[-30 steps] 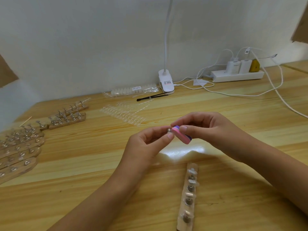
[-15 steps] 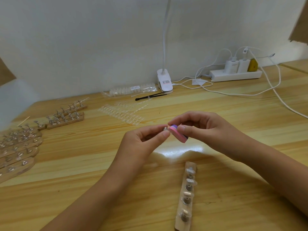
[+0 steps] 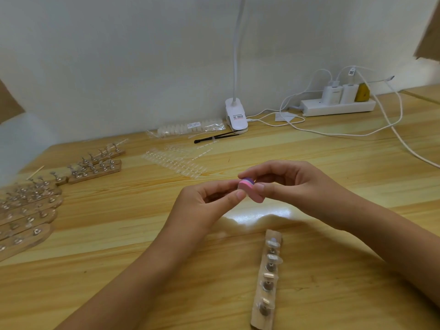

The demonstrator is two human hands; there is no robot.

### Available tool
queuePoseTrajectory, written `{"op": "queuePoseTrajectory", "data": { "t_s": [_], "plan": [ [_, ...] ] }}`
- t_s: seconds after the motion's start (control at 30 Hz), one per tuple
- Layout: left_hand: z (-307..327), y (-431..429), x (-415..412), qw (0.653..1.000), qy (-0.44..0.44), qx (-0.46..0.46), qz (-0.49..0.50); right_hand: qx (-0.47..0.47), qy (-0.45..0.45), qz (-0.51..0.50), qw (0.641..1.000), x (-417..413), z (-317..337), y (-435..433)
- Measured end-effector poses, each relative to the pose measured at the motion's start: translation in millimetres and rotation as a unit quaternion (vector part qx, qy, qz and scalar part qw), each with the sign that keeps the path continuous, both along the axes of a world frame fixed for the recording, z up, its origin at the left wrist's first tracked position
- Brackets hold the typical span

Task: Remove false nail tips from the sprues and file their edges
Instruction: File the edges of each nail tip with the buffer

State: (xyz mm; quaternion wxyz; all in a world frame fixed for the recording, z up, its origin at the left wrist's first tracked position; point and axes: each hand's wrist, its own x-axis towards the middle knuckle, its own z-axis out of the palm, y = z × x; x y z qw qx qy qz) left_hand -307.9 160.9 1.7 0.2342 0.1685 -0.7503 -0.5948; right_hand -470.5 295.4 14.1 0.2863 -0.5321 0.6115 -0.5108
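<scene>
File (image 3: 250, 191), pink with a purple layer, sits at the centre of the frame, pinched between the thumb and fingers of your right hand (image 3: 297, 186) above the table (image 3: 107, 234). Your left hand (image 3: 204, 206) meets it from the left, thumb and forefinger pressed together against the file's near end (what lies between them is hidden, so I cannot tell whether they grasp anything). Clear sprues (image 3: 173, 161) lie flat on the table just above your hands in the frame, apart from them. A holder (image 3: 266, 282) with several tips (image 3: 274, 258) mounted on it lies lower right of centre, below your right wrist. More holders (image 3: 31, 210) crowd the left edge, while a lamp clip (image 3: 235, 114) and a power strip (image 3: 338, 107) stand against the wall in the upper right.
</scene>
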Motion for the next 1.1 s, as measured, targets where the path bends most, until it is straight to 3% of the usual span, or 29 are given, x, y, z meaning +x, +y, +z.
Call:
{"op": "queuePoseTrajectory", "data": {
  "t_s": [0.17,0.33,0.77,1.1],
  "plan": [
    [-4.2,8.4,-0.2,0.996,-0.026,-0.084,-0.006,-0.009,-0.004,0.005,1.0,2.9,0.2,0.1],
    [0.5,-1.3,-0.1,1.0,-0.002,-0.001,0.01,-0.011,-0.013,0.003,1.0,1.0,3.5,1.2],
    [-1.4,6.4,-0.9,1.0,-0.008,-0.01,-0.008,-0.005,-0.019,-0.005,1.0,4.2,4.5,1.4],
    [-3.1,6.0,-1.4,0.999,0.016,0.034,0.009,-0.035,-0.15,-0.036,0.987,6.9,0.4,-2.8]
  ]
}}
